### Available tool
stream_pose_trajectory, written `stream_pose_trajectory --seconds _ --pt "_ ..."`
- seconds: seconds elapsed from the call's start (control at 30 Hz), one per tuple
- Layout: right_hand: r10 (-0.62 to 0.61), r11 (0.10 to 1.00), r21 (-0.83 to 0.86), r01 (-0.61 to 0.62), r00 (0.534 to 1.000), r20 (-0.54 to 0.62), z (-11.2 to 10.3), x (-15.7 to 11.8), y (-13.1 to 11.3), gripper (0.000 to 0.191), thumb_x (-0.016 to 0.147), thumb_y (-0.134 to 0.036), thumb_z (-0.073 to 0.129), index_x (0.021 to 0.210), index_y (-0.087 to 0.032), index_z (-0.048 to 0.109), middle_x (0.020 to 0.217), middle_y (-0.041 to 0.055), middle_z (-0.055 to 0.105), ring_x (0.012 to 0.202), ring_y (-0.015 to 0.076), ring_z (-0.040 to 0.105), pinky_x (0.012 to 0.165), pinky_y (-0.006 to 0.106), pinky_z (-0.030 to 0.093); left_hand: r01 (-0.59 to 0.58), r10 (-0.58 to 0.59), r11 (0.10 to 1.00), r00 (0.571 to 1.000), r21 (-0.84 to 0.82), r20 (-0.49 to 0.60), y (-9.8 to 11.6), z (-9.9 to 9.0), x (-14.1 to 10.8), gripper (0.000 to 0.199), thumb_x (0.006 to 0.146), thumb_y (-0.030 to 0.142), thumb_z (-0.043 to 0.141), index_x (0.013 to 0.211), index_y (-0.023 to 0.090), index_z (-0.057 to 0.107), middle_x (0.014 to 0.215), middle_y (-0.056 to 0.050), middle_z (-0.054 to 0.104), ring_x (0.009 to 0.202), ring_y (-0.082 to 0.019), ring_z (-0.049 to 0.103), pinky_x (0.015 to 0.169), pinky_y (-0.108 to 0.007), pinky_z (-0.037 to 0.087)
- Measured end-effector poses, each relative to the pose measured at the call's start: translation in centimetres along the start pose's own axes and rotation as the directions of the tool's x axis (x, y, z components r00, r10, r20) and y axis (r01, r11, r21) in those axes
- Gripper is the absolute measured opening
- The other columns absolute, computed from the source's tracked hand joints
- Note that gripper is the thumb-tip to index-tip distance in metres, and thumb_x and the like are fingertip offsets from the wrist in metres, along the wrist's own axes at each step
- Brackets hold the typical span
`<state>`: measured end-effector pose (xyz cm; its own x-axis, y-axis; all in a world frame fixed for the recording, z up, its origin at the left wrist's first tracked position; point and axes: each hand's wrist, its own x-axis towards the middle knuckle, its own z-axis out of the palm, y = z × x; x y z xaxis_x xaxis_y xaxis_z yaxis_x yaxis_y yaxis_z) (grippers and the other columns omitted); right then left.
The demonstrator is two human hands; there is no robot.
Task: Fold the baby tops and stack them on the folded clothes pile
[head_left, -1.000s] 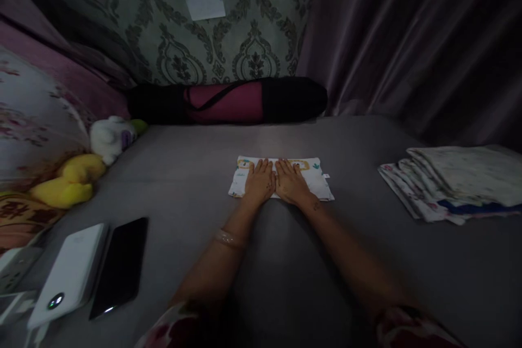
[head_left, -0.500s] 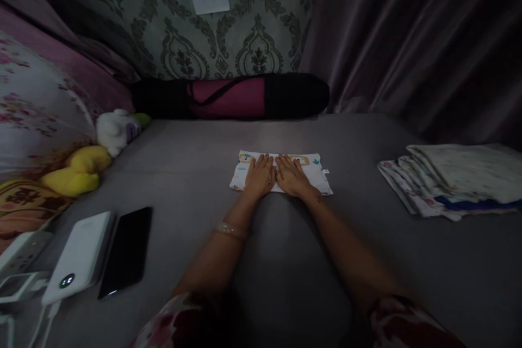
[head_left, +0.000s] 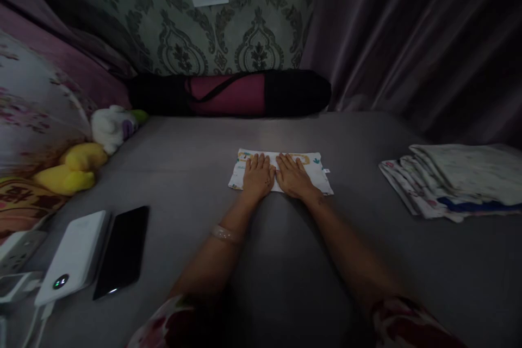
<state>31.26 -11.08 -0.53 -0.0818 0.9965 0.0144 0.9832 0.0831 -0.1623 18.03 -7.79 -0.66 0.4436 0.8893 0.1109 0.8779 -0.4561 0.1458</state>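
Note:
A white cloth [head_left: 316, 176] with orange and green prints lies as a flat rectangle on the grey bed surface [head_left: 277, 244], a small tag sticking out at its right edge. My left hand [head_left: 259, 176] rests palm down on its left half, fingers stretched out. On the right half, close beside it, my right hand [head_left: 294, 176] also lies flat, fingers extended. The thumbs almost meet near the cloth's middle. Parts of the print are hidden under both hands.
Folded cloths [head_left: 465, 179] are stacked at the right. At the left lie a black phone [head_left: 122, 253], a white power bank [head_left: 75, 255], a power strip [head_left: 20, 250] and plush toys [head_left: 77, 166]. A long black and pink bag [head_left: 228, 93] lies along the wall.
The view has shifted slightly. My left hand's fingers have moved a little to the left on the cloth; my right hand stays nearly in the same spot.

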Motion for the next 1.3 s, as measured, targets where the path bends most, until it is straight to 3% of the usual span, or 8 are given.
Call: stream_pose_trajectory --seconds 0.1,0.27,0.43,0.67,0.97,1.13,1.3 --pt "-0.013 1.000 0.003 0.013 1.000 0.012 -0.4 0.0 0.2 0.059 0.098 -0.033 0.022 0.150 -0.007 0.029 0.157 0.0108 0.026 0.146 0.0253 0.018 0.118 0.048 0.012 0.009 -0.009 1.000 1.000 0.000 0.017 -0.1 -0.2 0.0 0.056 0.099 0.039 0.023 0.145 0.010 0.039 0.152 -0.011 0.037 0.143 -0.027 0.028 0.118 -0.046 0.020" --pt "0.051 0.998 -0.027 -0.051 0.999 -0.016 -1.2 -0.4 0.9 0.060 0.098 -0.032 0.021 0.149 -0.003 0.028 0.157 0.0137 0.025 0.145 0.0252 0.018 0.119 0.046 0.009 0.041 -0.039 0.999 0.997 0.035 -0.071 -1.1 -0.4 0.3 0.058 0.099 0.039 0.023 0.146 0.008 0.037 0.152 -0.013 0.036 0.144 -0.029 0.025 0.119 -0.047 0.016" --pt "0.090 0.996 -0.028 -0.089 0.995 0.034 -1.0 -0.5 1.1 0.060 0.097 -0.032 0.022 0.149 -0.002 0.029 0.157 0.0143 0.025 0.146 0.0254 0.017 0.119 0.047 0.006 0.075 -0.075 0.997 0.997 0.026 0.010 -1.9 0.2 0.8 0.060 0.098 0.041 0.023 0.145 0.007 0.037 0.152 -0.014 0.037 0.143 -0.030 0.028 0.118 -0.047 0.019" --pt "0.120 0.993 0.000 -0.120 0.992 -0.026 -1.3 -0.6 1.9 0.059 0.097 -0.033 0.020 0.148 -0.004 0.031 0.156 0.0139 0.027 0.145 0.0247 0.020 0.119 0.044 0.012 0.085 -0.083 0.996 0.995 0.024 -0.056 -2.3 0.1 0.7 0.060 0.098 0.043 0.022 0.144 0.009 0.040 0.152 -0.015 0.036 0.144 -0.030 0.025 0.118 -0.048 0.017" --pt "0.164 0.986 0.007 -0.164 0.986 -0.033 -1.1 -0.6 2.5 0.059 0.097 -0.032 0.020 0.147 -0.005 0.033 0.156 0.0127 0.029 0.145 0.0243 0.020 0.118 0.043 0.013 0.122 -0.122 0.993 0.992 0.000 0.026 -2.8 0.0 0.9 0.061 0.097 0.044 0.024 0.144 0.007 0.038 0.153 -0.017 0.034 0.144 -0.031 0.025 0.117 -0.047 0.020" --pt "0.254 0.967 0.009 -0.254 0.965 -0.066 -0.8 -0.5 3.0 0.060 0.097 -0.031 0.020 0.147 -0.001 0.032 0.155 0.0151 0.030 0.145 0.0260 0.020 0.118 0.043 0.013 0.147 -0.148 0.989 0.987 0.027 0.062 -3.5 -0.1 0.9 0.063 0.098 0.044 0.021 0.146 0.005 0.034 0.154 -0.018 0.030 0.145 -0.030 0.021 0.117 -0.046 0.019" --pt "0.238 0.971 0.030 -0.236 0.968 -0.075 -0.6 -0.4 3.8 0.059 0.097 -0.031 0.019 0.145 -0.001 0.035 0.154 0.0152 0.032 0.144 0.0258 0.023 0.118 0.042 0.017 0.136 -0.136 0.991 0.989 -0.001 0.060 -4.1 -0.1 1.0 0.064 0.098 0.046 0.020 0.144 0.006 0.037 0.153 -0.017 0.033 0.144 -0.030 0.024 0.116 -0.047 0.022"
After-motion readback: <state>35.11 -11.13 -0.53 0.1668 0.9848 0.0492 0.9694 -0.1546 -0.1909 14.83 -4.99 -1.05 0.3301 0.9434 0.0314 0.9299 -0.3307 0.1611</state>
